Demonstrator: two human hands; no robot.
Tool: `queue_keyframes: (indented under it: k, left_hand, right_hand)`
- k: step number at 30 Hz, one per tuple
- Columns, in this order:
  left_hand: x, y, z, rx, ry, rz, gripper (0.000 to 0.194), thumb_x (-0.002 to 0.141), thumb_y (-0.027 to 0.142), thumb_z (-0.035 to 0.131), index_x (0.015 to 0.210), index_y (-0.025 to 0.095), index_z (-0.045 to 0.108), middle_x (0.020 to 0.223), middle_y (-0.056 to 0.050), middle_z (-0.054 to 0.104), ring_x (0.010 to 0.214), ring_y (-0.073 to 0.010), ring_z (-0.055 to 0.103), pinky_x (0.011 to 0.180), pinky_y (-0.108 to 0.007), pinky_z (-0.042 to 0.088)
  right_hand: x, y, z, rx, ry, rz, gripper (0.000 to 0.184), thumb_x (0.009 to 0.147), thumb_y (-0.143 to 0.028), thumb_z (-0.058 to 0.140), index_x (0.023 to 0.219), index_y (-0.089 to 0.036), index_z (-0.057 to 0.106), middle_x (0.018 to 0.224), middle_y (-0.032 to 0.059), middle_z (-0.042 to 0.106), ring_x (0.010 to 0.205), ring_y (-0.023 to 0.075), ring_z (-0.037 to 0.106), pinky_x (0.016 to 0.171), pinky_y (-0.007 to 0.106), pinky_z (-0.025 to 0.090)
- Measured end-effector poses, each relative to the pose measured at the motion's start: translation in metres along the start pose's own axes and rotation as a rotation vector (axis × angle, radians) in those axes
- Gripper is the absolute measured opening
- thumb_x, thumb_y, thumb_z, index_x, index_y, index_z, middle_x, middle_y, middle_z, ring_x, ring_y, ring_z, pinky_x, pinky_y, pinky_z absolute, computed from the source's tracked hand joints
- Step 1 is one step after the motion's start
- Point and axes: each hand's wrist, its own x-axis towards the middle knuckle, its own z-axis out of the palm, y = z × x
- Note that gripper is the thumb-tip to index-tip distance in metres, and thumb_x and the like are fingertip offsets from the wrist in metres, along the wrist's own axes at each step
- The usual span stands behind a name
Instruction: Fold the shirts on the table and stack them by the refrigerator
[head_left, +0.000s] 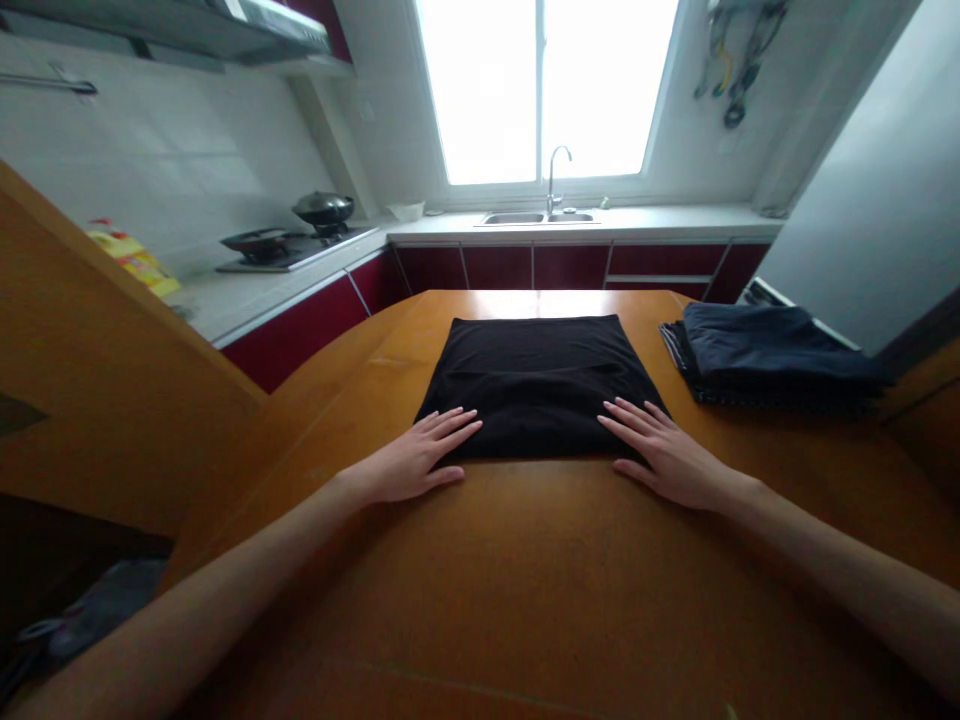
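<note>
A black piece of folded clothing (536,385) lies flat on the wooden table (525,580), with a crease running across its middle. Its exact kind does not show. My left hand (420,455) rests at its near left corner, fingers stretched out over the cloth and thumb on the tabletop. At the near right corner, my right hand (660,452) lies in the same way, fingers spread on the fabric. Neither hand grips anything.
A stack of folded dark clothes (772,355) sits at the table's right side. Beyond the table are a counter with a sink (517,218), a stove (300,250) with a wok (322,208) and a pan (256,243). A wooden door (97,380) stands at the left.
</note>
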Motion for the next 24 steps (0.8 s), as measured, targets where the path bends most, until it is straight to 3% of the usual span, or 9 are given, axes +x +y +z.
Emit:
queue_keyframes:
  k: [3, 6, 8, 11, 16, 24]
  left_hand:
    - [-0.021, -0.010, 0.008, 0.027, 0.046, -0.030, 0.058, 0.103, 0.039, 0.047, 0.158, 0.028, 0.030, 0.160, -0.008, 0.035, 0.147, -0.0264, 0.035, 0.120, -0.047, 0.031]
    - [-0.026, -0.024, 0.010, 0.063, 0.120, -0.007, 0.051, 0.103, 0.023, 0.043, 0.154, 0.024, 0.039, 0.153, -0.010, 0.047, 0.139, -0.0228, 0.047, 0.117, -0.042, 0.039]
    - [-0.025, -0.028, 0.009, 0.100, 0.113, 0.019, 0.052, 0.100, 0.011, 0.037, 0.151, 0.019, 0.043, 0.151, -0.011, 0.050, 0.138, -0.0209, 0.049, 0.116, -0.039, 0.042]
    - [-0.027, -0.023, 0.009, 0.182, 0.063, 0.017, 0.057, 0.094, 0.001, 0.033, 0.147, 0.013, 0.047, 0.149, -0.013, 0.051, 0.138, -0.0196, 0.048, 0.116, -0.035, 0.042]
    - [-0.062, 0.016, 0.008, 0.225, 0.054, 0.025, 0.066, 0.086, -0.005, 0.034, 0.148, 0.013, 0.047, 0.147, -0.011, 0.053, 0.135, -0.0197, 0.052, 0.113, -0.033, 0.045]
    - [-0.123, 0.093, -0.001, 0.155, 0.099, 0.132, 0.057, 0.094, 0.009, 0.043, 0.149, 0.024, 0.049, 0.137, -0.007, 0.063, 0.121, -0.0226, 0.064, 0.102, -0.036, 0.056]
  right_hand:
    - [-0.025, 0.015, 0.005, -0.012, 0.022, 0.040, 0.057, 0.100, -0.035, 0.046, 0.155, -0.026, 0.036, 0.159, 0.0088, 0.039, 0.147, 0.0268, 0.034, 0.119, 0.053, 0.032]
    - [-0.030, 0.029, 0.004, -0.061, 0.071, 0.009, 0.054, 0.097, -0.015, 0.040, 0.150, -0.020, 0.044, 0.150, 0.0109, 0.051, 0.138, 0.0234, 0.048, 0.118, 0.049, 0.036]
    - [-0.028, 0.031, 0.002, -0.102, 0.099, -0.017, 0.058, 0.091, -0.003, 0.037, 0.146, -0.016, 0.051, 0.142, 0.0128, 0.059, 0.132, 0.0224, 0.055, 0.118, 0.047, 0.038]
    - [-0.028, 0.022, -0.003, -0.142, 0.138, -0.025, 0.060, 0.086, 0.002, 0.037, 0.140, -0.012, 0.057, 0.136, 0.0150, 0.063, 0.127, 0.0237, 0.060, 0.116, 0.048, 0.042]
    - [-0.063, -0.006, -0.007, -0.113, 0.124, -0.026, 0.060, 0.086, 0.002, 0.036, 0.140, -0.012, 0.057, 0.137, 0.0145, 0.062, 0.128, 0.0229, 0.059, 0.115, 0.046, 0.043]
    - [-0.135, -0.048, -0.017, -0.030, 0.084, 0.019, 0.064, 0.090, -0.002, 0.039, 0.148, -0.025, 0.049, 0.145, 0.0048, 0.056, 0.136, 0.0222, 0.050, 0.118, 0.045, 0.040]
